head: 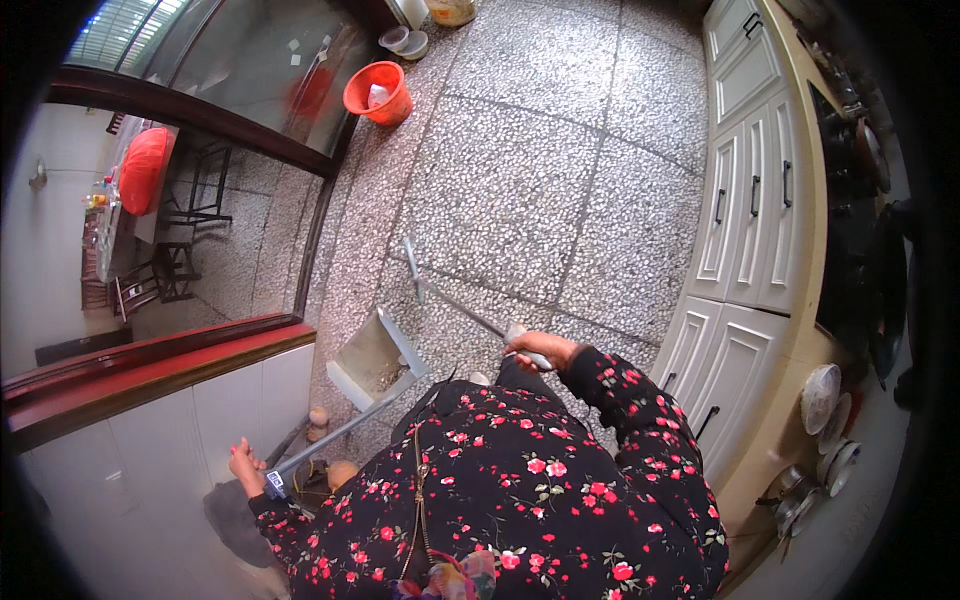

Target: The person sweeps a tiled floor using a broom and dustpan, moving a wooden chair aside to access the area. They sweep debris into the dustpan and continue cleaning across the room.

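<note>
My right hand [536, 351] is closed around the pale grip of a long-handled floor sweeper or squeegee [465, 309]. Its narrow, light crosswise head [414, 271] rests on the speckled floor. To the left of my body, a metal long-handled dustpan [366, 358] stands on the floor with its mouth towards the sweeper head, some dark debris inside. The dustpan's tubular handle [334, 437] slants up to my left wrist. My left hand [246, 459] has curled fingers beside the handle's upper end; its grip is hidden. A small device bearing writing sits at that wrist.
A red-orange bin [381, 94] with something white inside stands by the glass partition [180, 225], near plastic tubs [405, 43]. White cabinets [739, 217] line the right side under a counter with a stove and dishes. Round brownish objects [343, 476] lie at the left wall.
</note>
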A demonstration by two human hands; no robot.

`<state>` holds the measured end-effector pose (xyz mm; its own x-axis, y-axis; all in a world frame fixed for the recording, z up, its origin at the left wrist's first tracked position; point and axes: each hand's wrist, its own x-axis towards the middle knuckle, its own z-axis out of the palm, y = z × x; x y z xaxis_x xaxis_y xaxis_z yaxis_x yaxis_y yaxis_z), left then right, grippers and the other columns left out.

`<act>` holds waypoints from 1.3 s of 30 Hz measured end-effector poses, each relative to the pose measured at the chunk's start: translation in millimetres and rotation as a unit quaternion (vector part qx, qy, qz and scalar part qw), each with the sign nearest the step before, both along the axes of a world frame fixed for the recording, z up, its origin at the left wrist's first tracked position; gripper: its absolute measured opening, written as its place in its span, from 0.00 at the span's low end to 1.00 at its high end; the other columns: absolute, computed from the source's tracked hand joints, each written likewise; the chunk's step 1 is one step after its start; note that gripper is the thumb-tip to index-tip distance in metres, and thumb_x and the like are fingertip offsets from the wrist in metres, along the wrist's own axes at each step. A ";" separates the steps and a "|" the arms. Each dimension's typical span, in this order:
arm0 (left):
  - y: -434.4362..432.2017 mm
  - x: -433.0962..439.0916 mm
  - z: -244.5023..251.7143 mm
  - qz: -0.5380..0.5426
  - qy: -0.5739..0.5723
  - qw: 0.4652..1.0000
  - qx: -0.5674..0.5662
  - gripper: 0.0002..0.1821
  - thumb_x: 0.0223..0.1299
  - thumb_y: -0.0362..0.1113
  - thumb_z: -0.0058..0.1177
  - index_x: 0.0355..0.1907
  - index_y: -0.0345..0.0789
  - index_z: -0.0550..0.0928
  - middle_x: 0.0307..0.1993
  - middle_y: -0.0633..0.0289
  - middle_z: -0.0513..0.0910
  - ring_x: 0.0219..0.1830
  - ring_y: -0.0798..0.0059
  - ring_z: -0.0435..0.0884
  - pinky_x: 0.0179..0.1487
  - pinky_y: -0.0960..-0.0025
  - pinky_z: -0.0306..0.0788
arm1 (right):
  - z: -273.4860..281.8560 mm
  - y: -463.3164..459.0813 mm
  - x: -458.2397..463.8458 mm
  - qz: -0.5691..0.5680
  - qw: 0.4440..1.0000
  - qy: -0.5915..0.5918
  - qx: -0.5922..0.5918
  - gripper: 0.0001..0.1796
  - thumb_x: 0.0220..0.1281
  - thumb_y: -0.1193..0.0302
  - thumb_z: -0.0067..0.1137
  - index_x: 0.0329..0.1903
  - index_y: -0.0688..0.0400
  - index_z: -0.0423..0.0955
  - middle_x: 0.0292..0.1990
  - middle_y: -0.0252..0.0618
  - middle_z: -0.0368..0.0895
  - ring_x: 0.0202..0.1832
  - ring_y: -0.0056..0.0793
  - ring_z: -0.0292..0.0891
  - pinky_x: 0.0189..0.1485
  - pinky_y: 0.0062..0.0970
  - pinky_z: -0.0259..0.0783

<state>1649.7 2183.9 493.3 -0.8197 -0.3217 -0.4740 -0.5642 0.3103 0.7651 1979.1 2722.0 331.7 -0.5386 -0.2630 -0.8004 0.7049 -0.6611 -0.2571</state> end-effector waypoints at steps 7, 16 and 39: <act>-5.1 9.1 7.9 0.028 0.016 0.999 0.000 0.14 0.54 0.42 0.52 0.20 0.40 0.66 0.10 0.74 0.56 0.09 0.84 0.53 0.14 0.76 0.50 | -125.8 -34.4 -89.1 0.238 0.716 0.542 0.370 0.10 0.40 0.74 0.56 0.31 0.57 0.73 0.25 0.41 0.76 0.28 0.38 0.73 0.30 0.31 0.69; -40.8 12.1 -56.1 0.058 0.007 0.998 -0.022 0.15 0.56 0.40 0.50 0.21 0.36 0.65 0.08 0.68 0.59 0.06 0.79 0.56 0.09 0.72 0.57 | -55.2 117.6 8.6 -0.099 0.992 -0.022 -0.080 0.04 0.51 0.73 0.54 0.28 0.61 0.73 0.20 0.34 0.73 0.18 0.20 0.69 0.17 0.14 0.64; -44.3 -44.5 -256.8 0.016 -0.170 0.983 -0.063 0.16 0.50 0.40 0.55 0.15 0.38 0.67 0.10 0.66 0.65 0.07 0.73 0.62 0.10 0.68 0.58 | 23.1 45.1 -199.8 0.293 0.836 0.181 0.428 0.05 0.49 0.71 0.51 0.29 0.58 0.73 0.21 0.34 0.76 0.21 0.25 0.73 0.25 0.26 0.68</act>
<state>1605.2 2139.5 236.5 -0.6089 -0.4183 -0.6739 -0.7919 0.3691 0.4865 1779.3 2767.1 354.8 -0.7659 0.0189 -0.6427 0.6164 0.3058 -0.7256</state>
